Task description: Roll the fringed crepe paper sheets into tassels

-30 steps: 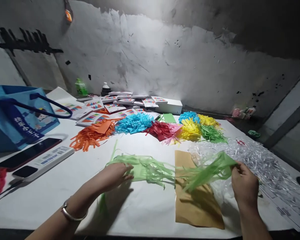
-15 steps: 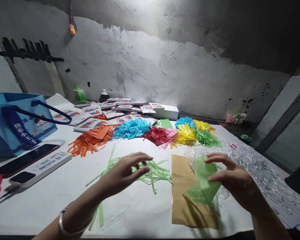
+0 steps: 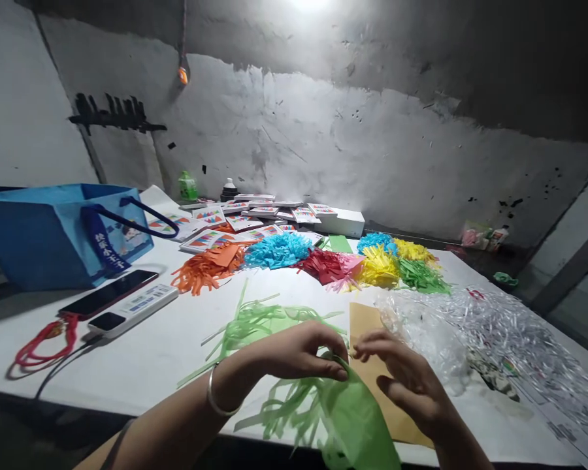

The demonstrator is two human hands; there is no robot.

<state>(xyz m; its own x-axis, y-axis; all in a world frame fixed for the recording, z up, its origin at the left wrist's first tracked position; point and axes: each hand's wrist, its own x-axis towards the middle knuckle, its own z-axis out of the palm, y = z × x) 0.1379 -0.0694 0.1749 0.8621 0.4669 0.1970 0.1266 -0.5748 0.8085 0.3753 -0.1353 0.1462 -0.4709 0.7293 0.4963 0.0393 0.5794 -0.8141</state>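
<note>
My left hand [image 3: 310, 352], with a silver bangle at the wrist, pinches the upper edge of a light green tissue-paper tassel [image 3: 357, 411]. Its uncut part hangs down toward the table's front edge, while the fringed strips spread to the left. Over a brown paper sheet [image 3: 367, 320], my right hand [image 3: 406, 378] has its fingers apart and holds nothing. Another light green fringed piece [image 3: 259, 320] lies flat behind my left hand. Clear plastic wrap [image 3: 428, 333] is crumpled beyond my right hand.
Fringed tissue bundles cross the table: orange [image 3: 210, 267], blue [image 3: 277, 250], red [image 3: 319, 264], yellow [image 3: 379, 266] and green [image 3: 421, 275]. Printed boxes [image 3: 242, 222] pile behind. At left are a blue bag [image 3: 53, 241], phone [image 3: 108, 294] and white power bank [image 3: 133, 310]. Silvery strips [image 3: 509, 333] cover the right.
The green tissue tassel passed from my right hand to my left and came nearer to me. My right hand has let go. The camera view has turned to the left.
</note>
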